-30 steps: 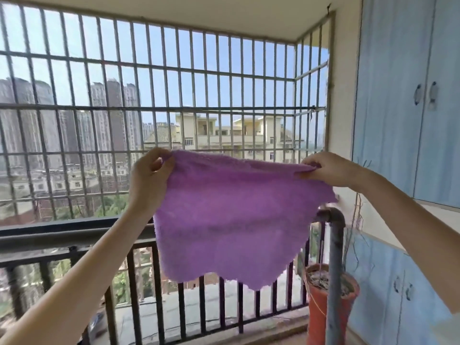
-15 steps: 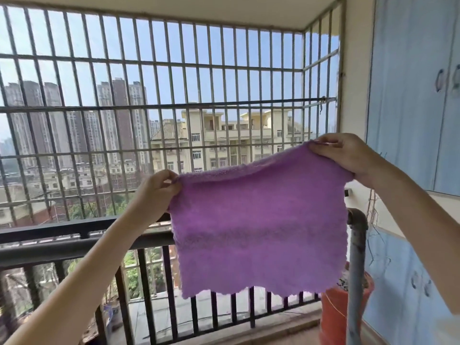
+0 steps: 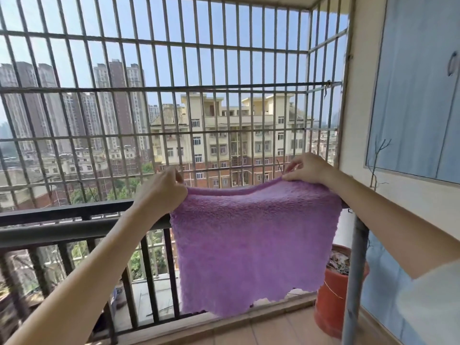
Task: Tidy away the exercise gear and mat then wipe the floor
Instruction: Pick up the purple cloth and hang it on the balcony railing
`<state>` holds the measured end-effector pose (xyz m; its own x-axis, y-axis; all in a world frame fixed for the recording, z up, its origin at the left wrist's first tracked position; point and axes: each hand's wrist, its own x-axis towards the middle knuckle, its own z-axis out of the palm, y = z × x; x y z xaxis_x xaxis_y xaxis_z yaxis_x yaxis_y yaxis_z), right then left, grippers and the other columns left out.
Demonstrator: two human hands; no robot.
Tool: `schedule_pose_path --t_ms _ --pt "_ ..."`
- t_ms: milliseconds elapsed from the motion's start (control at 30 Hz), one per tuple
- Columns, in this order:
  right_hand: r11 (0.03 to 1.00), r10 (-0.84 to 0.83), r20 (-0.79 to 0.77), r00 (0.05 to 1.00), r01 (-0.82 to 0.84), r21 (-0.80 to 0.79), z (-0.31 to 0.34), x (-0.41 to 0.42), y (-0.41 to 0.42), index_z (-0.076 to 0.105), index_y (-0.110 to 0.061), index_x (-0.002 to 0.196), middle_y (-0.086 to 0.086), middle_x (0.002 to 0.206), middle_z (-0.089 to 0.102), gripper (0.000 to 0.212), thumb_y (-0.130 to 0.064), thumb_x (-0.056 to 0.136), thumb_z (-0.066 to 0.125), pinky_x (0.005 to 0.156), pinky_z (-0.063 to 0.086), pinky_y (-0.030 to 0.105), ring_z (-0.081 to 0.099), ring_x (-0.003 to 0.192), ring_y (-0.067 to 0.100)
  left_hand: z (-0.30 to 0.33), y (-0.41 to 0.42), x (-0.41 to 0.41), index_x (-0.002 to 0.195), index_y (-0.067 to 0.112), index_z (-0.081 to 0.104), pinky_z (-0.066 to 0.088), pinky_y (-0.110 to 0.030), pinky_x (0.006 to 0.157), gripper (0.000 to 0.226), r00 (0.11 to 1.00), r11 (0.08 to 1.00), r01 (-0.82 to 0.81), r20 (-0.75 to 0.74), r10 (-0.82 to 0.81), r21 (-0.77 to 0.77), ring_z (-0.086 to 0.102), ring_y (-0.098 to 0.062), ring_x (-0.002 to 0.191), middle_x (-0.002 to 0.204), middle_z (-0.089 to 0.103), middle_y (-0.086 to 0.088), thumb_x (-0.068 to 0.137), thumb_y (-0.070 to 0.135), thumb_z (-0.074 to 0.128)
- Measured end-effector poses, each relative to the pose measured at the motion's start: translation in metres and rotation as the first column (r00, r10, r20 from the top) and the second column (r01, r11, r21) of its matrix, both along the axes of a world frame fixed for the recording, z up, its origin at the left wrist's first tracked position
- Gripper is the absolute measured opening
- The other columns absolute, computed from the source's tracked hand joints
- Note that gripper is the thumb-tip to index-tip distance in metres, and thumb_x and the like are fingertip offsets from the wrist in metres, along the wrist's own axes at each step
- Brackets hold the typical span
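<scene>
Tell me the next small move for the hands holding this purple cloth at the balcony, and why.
Probably lower the cloth so it drapes over the railing. The left hand and right hand pinch its top corners, spreading it flat just above and in front of the rail, with the rest hanging free.

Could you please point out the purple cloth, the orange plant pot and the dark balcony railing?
Fluffy purple cloth [image 3: 251,235], head view, middle of the fabric.
Orange plastic plant pot [image 3: 332,302], head view, outer wall.
Dark metal balcony railing [image 3: 57,232], head view, top rail.

Window grille [image 3: 174,90], dark railing [image 3: 62,230], red flowerpot [image 3: 331,305], blue cabinets [image 3: 418,90]
</scene>
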<state>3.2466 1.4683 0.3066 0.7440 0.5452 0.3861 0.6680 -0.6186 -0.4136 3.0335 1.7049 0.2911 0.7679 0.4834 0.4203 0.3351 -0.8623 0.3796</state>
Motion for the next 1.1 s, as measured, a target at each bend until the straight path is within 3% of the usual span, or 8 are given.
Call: schedule_pose_path --t_ms 133,233,433,533,633,767,933,1100 --pt "0.969 0.052 -0.083 0.995 -0.071 -0.238 -0.001 -0.003 0.002 0.067 -0.016 0.105 0.001 0.112 0.057 0.027 -0.031 0.082 0.07 0.099 0.042 0.038 0.052 0.107 0.018 0.0 0.002 -0.004 0.121 0.017 0.044 0.053 -0.031 0.074 0.037 0.985 0.997 0.025 -0.173 -0.012 0.07 0.06 -0.019 0.085 0.094 0.059 -0.001 0.086 0.013 0.055" --pt "0.951 0.094 -0.179 0.979 -0.142 -0.275 -0.001 -0.011 -0.002 0.064 -0.017 0.109 0.004 0.112 0.061 0.026 -0.026 0.085 0.067 0.093 0.048 0.036 0.06 0.099 0.018 -0.001 0.002 -0.012 0.118 0.016 0.049 0.052 -0.028 0.066 0.033 0.996 0.987 0.046 -0.087 -0.032 0.157 0.061 -0.016 0.082 0.091 0.061 0.002 0.087 0.014 0.057" --pt "0.97 0.105 0.126 0.987 -0.129 0.204 -0.008 -0.045 -0.021 0.066 -0.011 0.099 -0.002 0.086 0.063 0.012 -0.014 0.087 0.064 0.07 0.046 0.023 0.056 0.073 0.003 -0.01 -0.017 -0.044 0.099 0.02 0.06 0.039 -0.008 0.068 0.018 0.884 0.972 0.175 0.409 -0.226 0.157 0.056 0.0 0.076 0.085 0.06 0.012 0.088 0.005 0.056" --pt "0.918 0.099 0.208 0.973 -0.17 0.358 -0.024 -0.077 -0.032 0.066 -0.016 0.093 -0.009 0.08 0.063 0.008 -0.012 0.087 0.064 0.064 0.045 0.006 0.057 0.071 -0.001 -0.018 -0.024 -0.067 0.091 0.024 0.061 0.047 -0.007 0.069 0.022 0.82 0.922 0.382 0.481 -0.309 -0.059 0.06 0.004 0.074 0.083 0.065 0.013 0.086 0.003 0.057" --pt "0.866 0.051 0.274 0.96 -0.179 0.467 -0.046 -0.101 -0.045 0.066 -0.016 0.094 -0.012 0.081 0.063 0.012 -0.007 0.085 0.065 0.068 0.044 0.002 0.059 0.072 -0.002 -0.038 -0.023 -0.087 0.087 0.022 0.064 0.053 -0.018 0.074 0.026 0.777 0.786 0.55 0.519 -0.357 -0.282 0.065 -0.004 0.078 0.081 0.069 0.007 0.084 -0.002 0.055" --pt "0.764 -0.121 0.328 0.937 -0.123 0.633 -0.095 -0.112 -0.059 0.065 -0.014 0.099 -0.001 0.085 0.062 0.017 -0.005 0.084 0.066 0.072 0.044 0.006 0.058 0.077 0.002 -0.083 -0.022 -0.096 0.089 0.017 0.064 0.053 -0.019 0.074 0.023 0.827 0.787 0.504 0.46 -0.323 -0.356 0.066 -0.011 0.081 0.085 0.069 0.001 0.085 -0.004 0.055" --pt "0.667 -0.262 0.154 0.953 0.063 0.742 -0.138 -0.105 -0.063 0.056 -0.011 0.113 0.001 0.104 0.058 0.029 -0.016 0.086 0.066 0.082 0.046 0.024 0.055 0.089 0.007 -0.113 -0.017 -0.086 0.102 0.026 0.054 0.048 -0.019 0.069 0.023 0.891 0.842 0.369 0.407 -0.201 -0.393 0.063 -0.012 0.091 0.098 0.063 0.003 0.088 0.009 0.057" --pt "0.582 -0.14 -0.13 0.982 0.188 0.791 -0.136 -0.101 -0.065 0.055 -0.011 0.121 0.0 0.105 0.063 0.036 -0.026 0.089 0.062 0.085 0.042 0.028 0.059 0.095 0.016 -0.115 -0.031 -0.076 0.106 0.028 0.055 0.047 -0.015 0.071 0.025 0.846 0.871 0.371 0.505 -0.174 -0.322 0.059 0.003 0.09 0.1 0.061 0.016 0.086 0.013 0.061"
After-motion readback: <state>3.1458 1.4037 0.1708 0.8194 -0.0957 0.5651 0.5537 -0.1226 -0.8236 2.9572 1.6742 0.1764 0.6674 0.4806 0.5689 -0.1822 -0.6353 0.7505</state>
